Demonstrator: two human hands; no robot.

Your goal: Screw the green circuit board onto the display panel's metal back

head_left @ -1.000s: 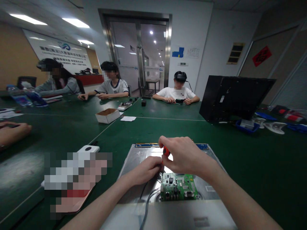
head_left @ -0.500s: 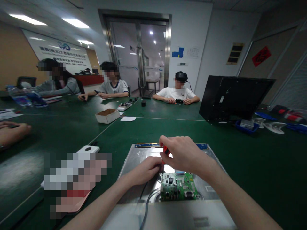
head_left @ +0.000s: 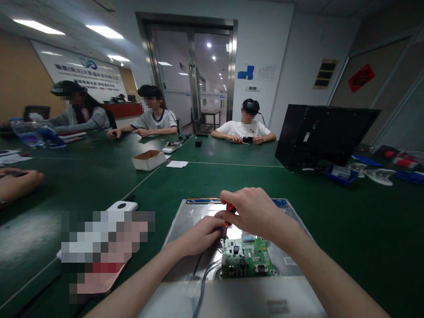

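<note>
A silver metal-backed display panel (head_left: 177, 227) lies flat in front of me, with a green circuit board (head_left: 248, 258) on it. My right hand (head_left: 256, 214) is closed round the red and black handle of a screwdriver (head_left: 229, 207), held upright over the panel just beyond the board. My left hand (head_left: 202, 236) rests low on the panel, its fingertips pinched at the screwdriver's lower end. Fingers hide the tip and whatever it touches. Dark cables (head_left: 202, 282) run from beside the board toward me. A blue circuit strip (head_left: 202, 201) lines the panel's far edge.
Left of the panel lie a white device (head_left: 122, 206) and a blurred-out pinkish item (head_left: 112, 282). Farther off stand an open cardboard box (head_left: 149, 160) and a black monitor housing (head_left: 324, 137). A blue tray (head_left: 341, 174) sits beside the housing. Other people sit round the green table (head_left: 232, 176).
My right fingers have shifted slightly on the screwdriver handle, the thumb side moving toward my left hand. My left hand and the panel stay in place.
</note>
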